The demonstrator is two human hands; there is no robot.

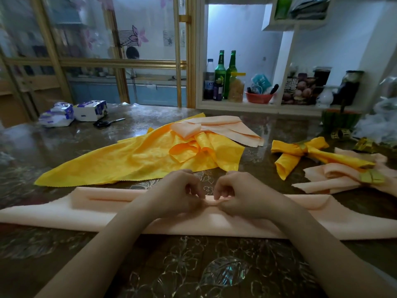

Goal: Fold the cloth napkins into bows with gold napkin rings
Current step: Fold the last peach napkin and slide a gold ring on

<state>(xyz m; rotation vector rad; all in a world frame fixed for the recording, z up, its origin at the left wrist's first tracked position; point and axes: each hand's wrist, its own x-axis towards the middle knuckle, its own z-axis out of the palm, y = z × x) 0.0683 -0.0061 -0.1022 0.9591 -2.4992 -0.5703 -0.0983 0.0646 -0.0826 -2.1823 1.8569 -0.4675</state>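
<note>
Our left hand and right hand each pinch the peach napkin mid-strip, grip tight; we should gather pleats evenly, keeping ends level.

dark glossy table, pale flower pattern all over, and the big yellow napkin lies spread open mid-table. just nearer than it, a long peach napkin stretches across as a folded strip. right of the yellow napkin, a yellow bow in a gold ring, a peach bow beside it. behind it to the left, black scissors and two tissue packs. a loose peach napkin overlaps its far edge.
</note>
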